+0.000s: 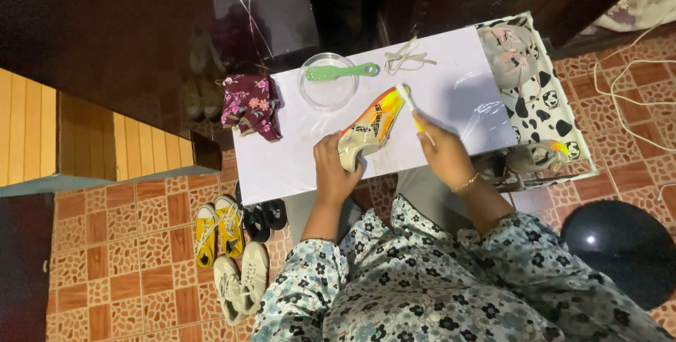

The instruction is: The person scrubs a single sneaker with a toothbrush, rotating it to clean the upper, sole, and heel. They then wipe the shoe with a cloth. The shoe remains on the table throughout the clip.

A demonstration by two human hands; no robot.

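I see my left hand (336, 173) clamped on an orange shoe (368, 128), right hand (443, 152) gripping a toothbrush (410, 106); far on the counter (282, 166), a clear bowl (328, 89) holds a green brush (341, 72), laces (407, 57) to its right.

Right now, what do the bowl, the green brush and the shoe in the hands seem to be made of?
Bowl: clear plastic or glass; the table shows through, so I cannot tell which.
Green brush: likely plastic, uniform matte colour.
Shoe, held by the left hand: seemingly synthetic, glossy orange and yellow print.
The right hand holds a toothbrush, apparently plastic.
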